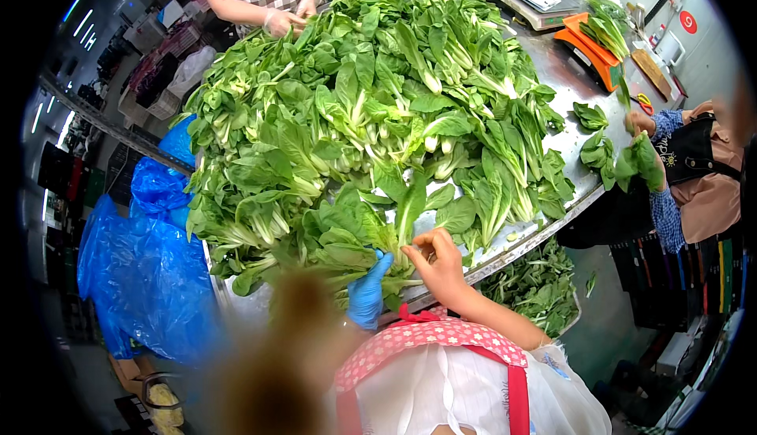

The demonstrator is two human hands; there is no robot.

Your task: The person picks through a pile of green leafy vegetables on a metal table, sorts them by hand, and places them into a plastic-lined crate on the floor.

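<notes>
A big heap of leafy greens (339, 112) with pale stems covers most of the metal table. At its near edge my left hand (366, 293), in a blue glove, is closed round a bunch of leafy greens (339, 234). Right beside it my bare right hand (438, 264) has its fingers curled, thumb and fingertips pinched at the base of one upright green leaf (410, 208). Part of that grip is hidden by the fingers. Stems of the held bunch point toward my pink flowered apron.
Across the heap a co-worker's hands (285, 22) touch the greens. At right, another person handles leaves (640, 163) near an orange scale tray (593, 48) and scissors (644, 103). Blue plastic bags (150, 269) hang at left. A crate of greens (540, 289) stands below the table edge (512, 252).
</notes>
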